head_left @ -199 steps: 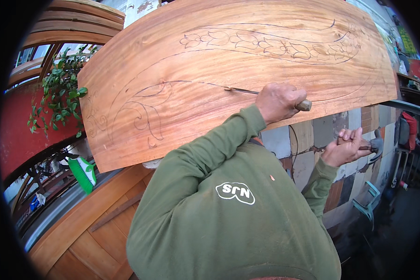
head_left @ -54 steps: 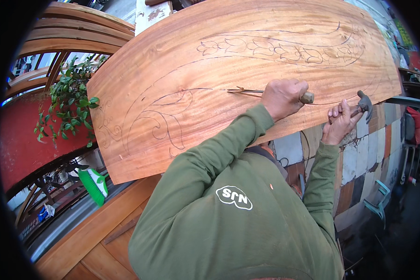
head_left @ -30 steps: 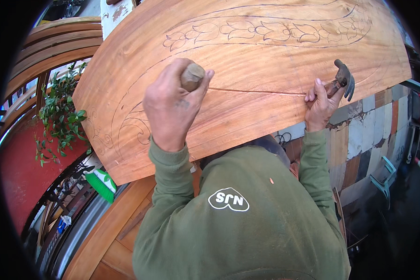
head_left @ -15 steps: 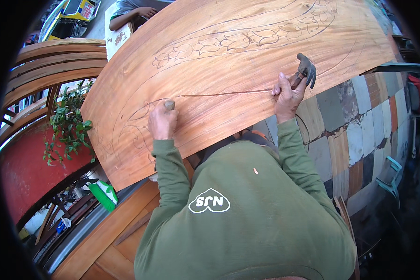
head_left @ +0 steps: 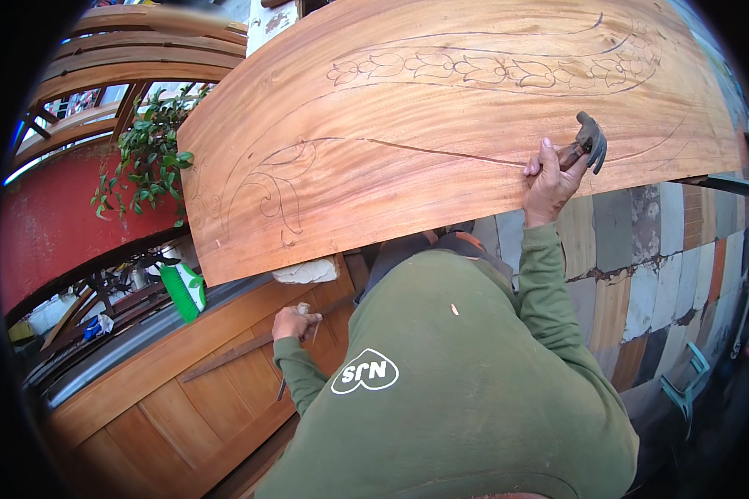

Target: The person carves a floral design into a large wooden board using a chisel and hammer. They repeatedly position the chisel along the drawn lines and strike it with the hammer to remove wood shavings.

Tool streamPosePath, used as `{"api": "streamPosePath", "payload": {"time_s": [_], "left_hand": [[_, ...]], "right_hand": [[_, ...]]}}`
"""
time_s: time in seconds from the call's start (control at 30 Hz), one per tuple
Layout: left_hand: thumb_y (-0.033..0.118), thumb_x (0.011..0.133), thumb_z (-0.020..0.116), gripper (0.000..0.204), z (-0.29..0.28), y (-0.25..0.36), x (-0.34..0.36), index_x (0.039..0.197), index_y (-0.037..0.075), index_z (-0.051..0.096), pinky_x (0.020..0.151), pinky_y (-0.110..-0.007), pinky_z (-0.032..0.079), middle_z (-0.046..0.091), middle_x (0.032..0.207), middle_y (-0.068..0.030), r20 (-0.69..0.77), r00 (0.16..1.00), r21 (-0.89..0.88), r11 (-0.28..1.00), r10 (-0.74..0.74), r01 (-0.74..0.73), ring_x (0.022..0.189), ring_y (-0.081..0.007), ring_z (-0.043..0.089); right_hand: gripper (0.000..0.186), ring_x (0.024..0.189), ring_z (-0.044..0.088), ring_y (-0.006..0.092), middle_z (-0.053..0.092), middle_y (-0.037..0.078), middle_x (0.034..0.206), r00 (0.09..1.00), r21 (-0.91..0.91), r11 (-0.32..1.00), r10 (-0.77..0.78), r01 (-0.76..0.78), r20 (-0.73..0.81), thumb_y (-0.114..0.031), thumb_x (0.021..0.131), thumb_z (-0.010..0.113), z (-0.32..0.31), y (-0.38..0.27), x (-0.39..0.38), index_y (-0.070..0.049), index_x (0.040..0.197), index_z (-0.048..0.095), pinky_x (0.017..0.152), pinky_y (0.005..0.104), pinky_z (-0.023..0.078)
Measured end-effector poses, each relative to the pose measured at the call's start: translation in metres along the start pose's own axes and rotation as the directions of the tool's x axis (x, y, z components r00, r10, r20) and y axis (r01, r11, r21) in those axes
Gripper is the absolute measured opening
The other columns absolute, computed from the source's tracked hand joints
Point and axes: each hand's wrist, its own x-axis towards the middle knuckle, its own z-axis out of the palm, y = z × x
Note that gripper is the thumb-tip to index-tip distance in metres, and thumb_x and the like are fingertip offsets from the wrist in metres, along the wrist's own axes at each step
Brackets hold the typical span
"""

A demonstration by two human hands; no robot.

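My right hand [head_left: 551,187] is closed round the handle of a claw hammer [head_left: 592,140], close under its dark metal head. It rests over a broad wooden panel [head_left: 441,187] with pencilled flowers and scrolls. A long thin groove [head_left: 441,152] runs along the drawn line to that hand. Off the panel's near edge, my left hand [head_left: 295,323] is closed above a panelled wooden door [head_left: 187,424]. A small pale bit shows at its fingertips, but what it grips is too hidden to name. Beside it a thin wooden strip [head_left: 227,358] lies across the door.
A whitish block [head_left: 308,271] sits under the panel's near edge. At left are a leafy plant [head_left: 154,150], a red curved surface [head_left: 66,208] and a green brush [head_left: 183,291]. Right lie mixed floor tiles [head_left: 641,274] and a teal chair [head_left: 685,387].
My left hand has left the panel and come down and back over the door. My right hand still holds the hammer over the panel. The whole view has shifted.
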Motion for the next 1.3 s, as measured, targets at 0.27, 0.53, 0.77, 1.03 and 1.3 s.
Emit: {"api": "streamPosePath", "payload": {"time_s": [0.27,0.53,0.77,1.03,1.3], "left_hand": [[0.040,0.085,0.091,0.039,-0.037,0.089,-0.073,0.095,0.005,0.076,0.055,-0.034,0.053,0.072,0.067,-0.0088,-0.101,0.971,-0.114,0.967,0.217,-0.228,0.055,-0.0174,0.068],[0.043,0.085,0.089,0.062,-0.046,0.192,-0.055,0.136,0.013,0.072,0.069,-0.046,0.056,0.075,0.082,-0.0175,-0.380,0.427,0.133,0.505,0.821,-0.853,0.075,-0.0366,0.074],[0.044,0.082,0.089,0.106,-0.031,0.221,-0.014,0.167,0.008,0.037,0.065,-0.052,0.054,0.071,0.077,-0.0249,-0.079,0.291,0.316,0.301,0.953,-0.900,0.073,-0.0426,0.073],[0.045,0.083,0.088,0.096,-0.061,0.219,0.006,0.163,0.013,0.047,0.065,-0.050,0.054,0.073,0.080,-0.0215,0.022,0.169,0.266,0.157,0.985,-0.951,0.075,-0.0409,0.074],[0.038,0.084,0.090,0.079,-0.065,0.223,0.007,0.151,0.009,0.061,0.066,-0.046,0.053,0.073,0.083,-0.0196,-0.076,0.136,0.048,0.139,0.988,-0.989,0.075,-0.0362,0.073]], "right_hand": [[0.038,0.059,0.050,0.0106,0.051,0.001,0.083,0.999,-0.090,0.996,-0.020,0.022,0.029,-0.009,0.102,0.071,-0.002,0.004,0.003,-0.015,0.132,0.048,0.052,0.0274,0.048],[0.053,0.057,0.048,0.0093,0.048,-0.001,0.078,0.999,-0.159,0.987,0.009,-0.002,0.041,-0.019,0.106,0.070,0.003,-0.004,-0.003,-0.015,0.152,0.045,0.050,0.0266,0.046],[0.069,0.064,0.065,0.0155,0.069,0.004,0.086,0.902,-0.692,0.636,-0.014,0.341,0.431,-0.020,0.102,0.074,0.008,-0.002,-0.107,-0.021,0.165,0.045,0.058,0.0330,0.055],[0.077,0.076,0.071,0.0301,0.067,0.009,0.086,0.603,-0.698,0.175,0.386,0.695,0.698,-0.050,0.093,0.074,0.059,-0.012,-0.146,-0.033,0.163,0.046,0.063,0.0436,0.056],[0.079,0.076,0.068,0.0307,0.061,0.010,0.083,0.600,-0.691,0.082,0.431,0.718,0.675,-0.039,0.094,0.076,0.074,-0.017,-0.152,-0.032,0.165,0.043,0.066,0.0450,0.056]]}}
